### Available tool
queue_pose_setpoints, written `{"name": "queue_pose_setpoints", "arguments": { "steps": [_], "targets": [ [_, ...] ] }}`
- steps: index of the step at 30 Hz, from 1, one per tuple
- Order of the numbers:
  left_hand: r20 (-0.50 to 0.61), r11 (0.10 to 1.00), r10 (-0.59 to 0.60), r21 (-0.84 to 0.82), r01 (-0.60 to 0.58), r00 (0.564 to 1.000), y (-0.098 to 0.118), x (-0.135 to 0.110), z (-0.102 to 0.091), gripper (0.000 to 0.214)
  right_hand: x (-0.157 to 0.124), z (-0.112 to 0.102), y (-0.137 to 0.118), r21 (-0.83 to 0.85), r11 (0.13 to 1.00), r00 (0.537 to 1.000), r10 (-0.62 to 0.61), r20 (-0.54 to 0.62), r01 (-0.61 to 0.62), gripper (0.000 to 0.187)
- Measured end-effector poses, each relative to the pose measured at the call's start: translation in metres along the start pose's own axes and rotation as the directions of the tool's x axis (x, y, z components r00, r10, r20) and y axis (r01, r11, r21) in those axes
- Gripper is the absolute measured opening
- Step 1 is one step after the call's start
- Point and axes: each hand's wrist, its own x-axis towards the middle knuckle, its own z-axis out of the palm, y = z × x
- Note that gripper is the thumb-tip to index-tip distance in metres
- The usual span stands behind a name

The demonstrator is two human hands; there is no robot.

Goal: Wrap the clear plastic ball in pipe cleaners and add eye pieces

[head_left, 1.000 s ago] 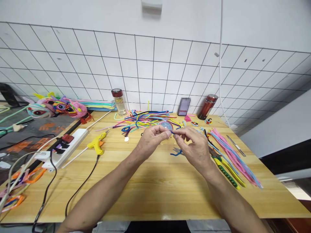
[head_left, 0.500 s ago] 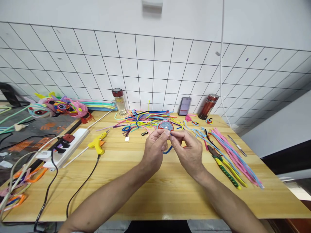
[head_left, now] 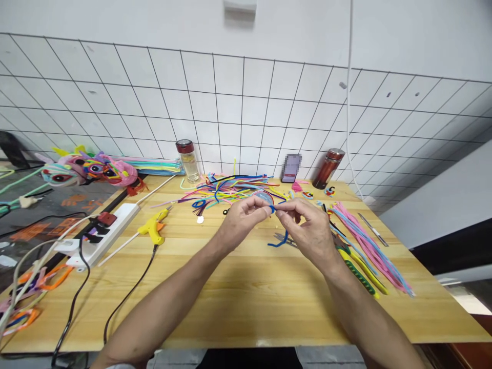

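In the head view, the left hand [head_left: 244, 218], nearly closed, pinches a blue fuzzy stem [head_left: 272, 209] between thumb and forefinger, and the right hand [head_left: 307, 225], at the stem's three o'clock, pinches it likewise. From that stem, a heap of coloured stems [head_left: 238, 184] lies at ten o'clock, a phone [head_left: 291, 171] stands at one, a yellow glue gun [head_left: 155, 228] lies at nine, and green-and-yellow pliers [head_left: 359, 277] at four.

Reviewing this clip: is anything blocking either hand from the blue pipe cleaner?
Nothing visible is: the left hand and right hand meet at the blue pipe cleaner, their fingertips pinching it directly.
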Motion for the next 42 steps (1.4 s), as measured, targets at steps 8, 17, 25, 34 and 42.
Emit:
{"name": "queue_pose_setpoints", "arguments": {
  "steps": [8,17,25,34,42],
  "targets": [
    [0.014,0.998,-0.028,0.049,0.027,1.000,0.008,0.001,0.001,0.026,0.000,-0.002,-0.003,-0.028,0.999,0.997,-0.013,0.074,0.015,0.011],
    [-0.142,0.996,0.023,-0.078,-0.034,0.990,-0.004,-0.001,0.011,0.032,-0.005,0.006,-0.009,-0.003,0.999,0.999,0.032,-0.029,-0.032,0.009],
    [-0.323,0.966,0.022,-0.238,-0.104,0.946,-0.023,-0.010,0.031,0.034,-0.013,0.024,-0.014,0.035,0.994,0.987,0.109,-0.119,-0.105,0.009],
    [-0.187,0.899,-0.081,-0.437,-0.009,0.979,-0.051,-0.030,0.062,0.035,0.001,-0.016,0.017,0.017,0.986,0.976,0.163,0.147,-0.168,0.005],
    [-0.143,0.936,-0.058,-0.353,0.004,0.988,-0.049,-0.008,0.035,0.026,0.005,-0.024,0.017,-0.062,0.997,0.975,0.065,0.213,-0.053,0.006]
  ]
}}
